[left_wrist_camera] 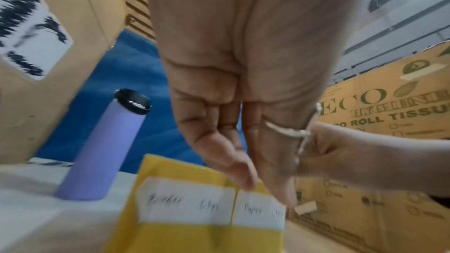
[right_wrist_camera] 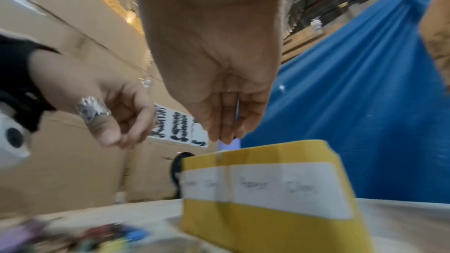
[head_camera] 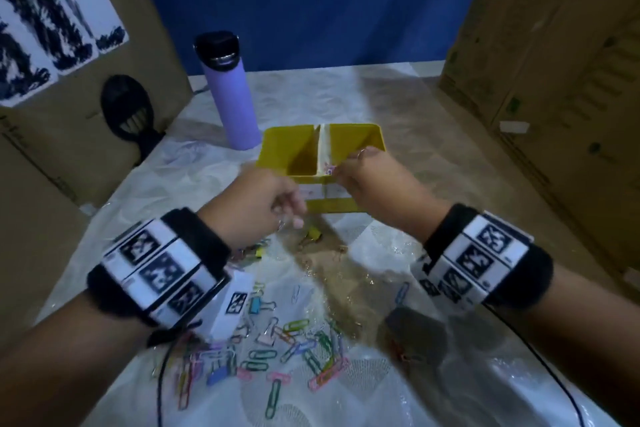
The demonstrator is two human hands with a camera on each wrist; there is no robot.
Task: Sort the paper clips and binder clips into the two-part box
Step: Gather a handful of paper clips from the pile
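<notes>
Behind right hand [head_camera: 367, 177], box [head_camera: 287, 146] half-hidden — labels blurred

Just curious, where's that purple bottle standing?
In the head view the purple bottle stands upright on the table, just left of the yellow box, behind the left hand.

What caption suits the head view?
Both hands at the yellow two-part box, loose clips on the table.

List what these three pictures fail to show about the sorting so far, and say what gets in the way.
- Right compartment of the yellow box: head view, covered by the right hand.
- Box interior: both wrist views look from below the rim.
- Label writing: motion-blurred, unreadable for certain.
- Whether the left hand holds a clip: blurred fingertips.
</notes>
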